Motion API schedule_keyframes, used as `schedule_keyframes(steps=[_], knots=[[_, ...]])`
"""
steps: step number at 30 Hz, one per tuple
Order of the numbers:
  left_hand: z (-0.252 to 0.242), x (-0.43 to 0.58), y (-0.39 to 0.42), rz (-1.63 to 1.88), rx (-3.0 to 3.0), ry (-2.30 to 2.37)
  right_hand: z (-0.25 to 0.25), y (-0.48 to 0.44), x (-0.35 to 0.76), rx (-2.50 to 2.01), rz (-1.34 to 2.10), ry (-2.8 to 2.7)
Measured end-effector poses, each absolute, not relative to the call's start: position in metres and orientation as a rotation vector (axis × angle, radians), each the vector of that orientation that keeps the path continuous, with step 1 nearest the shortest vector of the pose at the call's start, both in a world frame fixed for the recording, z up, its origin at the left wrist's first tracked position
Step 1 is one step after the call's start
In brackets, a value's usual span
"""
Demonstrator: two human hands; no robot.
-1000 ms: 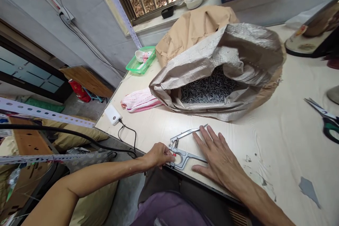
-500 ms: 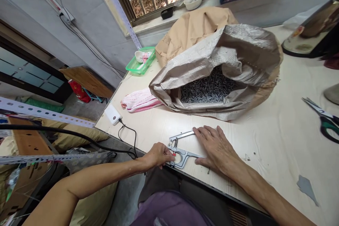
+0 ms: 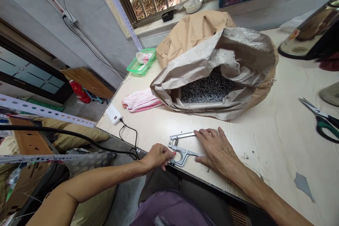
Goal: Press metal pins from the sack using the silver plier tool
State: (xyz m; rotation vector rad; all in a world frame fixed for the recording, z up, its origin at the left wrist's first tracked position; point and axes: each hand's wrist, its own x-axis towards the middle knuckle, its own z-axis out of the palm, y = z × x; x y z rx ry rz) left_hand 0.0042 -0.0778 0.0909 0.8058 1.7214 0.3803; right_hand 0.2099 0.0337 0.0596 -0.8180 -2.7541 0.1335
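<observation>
Silver snap pliers (image 3: 183, 155) lie flat near the table's front edge, jaws to the left and handles spread. A dark spring shows between the handles by the pivot. My right hand (image 3: 217, 148) spans the handle ends, its fingers at the upper handle and its thumb at the lower one. At the jaw opening my left hand (image 3: 159, 156) pinches with thumb and forefinger. A tiny red spot (image 3: 174, 153) shows by those fingertips; what they hold is too small to make out.
Behind the pliers an open woven sack (image 3: 196, 56) holds many small dark metal pieces (image 3: 209, 86). A pink-white towel (image 3: 143, 100), a white power bank (image 3: 113, 114) with cable and a green basket (image 3: 143, 67) stand left. Scissors (image 3: 320, 114) and a grey scrap (image 3: 304, 185) lie right.
Both hands keep their places on the pliers, with only slight shifts of the left fingers. The whole view has moved a little.
</observation>
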Motion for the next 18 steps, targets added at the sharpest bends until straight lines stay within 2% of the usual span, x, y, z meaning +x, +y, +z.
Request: schedule_keyframes(steps=[8, 12, 15, 18], knots=[[0.089, 0.003, -0.088, 0.325, 0.895, 1.819, 0.062, 0.032, 0.209, -0.829, 0.152, -2.754], [0.098, 0.006, -0.091, 0.424, 1.478, 1.973, 0.059, 0.032, 0.209, -0.81, 0.174, -2.757], [0.098, 0.014, -0.082, 0.463, 1.946, 1.837, 0.059, 0.032, 0.209, -0.82, 0.156, -2.759], [0.091, 0.025, -0.062, 0.366, 2.156, 1.673, 0.063, 0.03, 0.208, -0.836, 0.132, -2.756]])
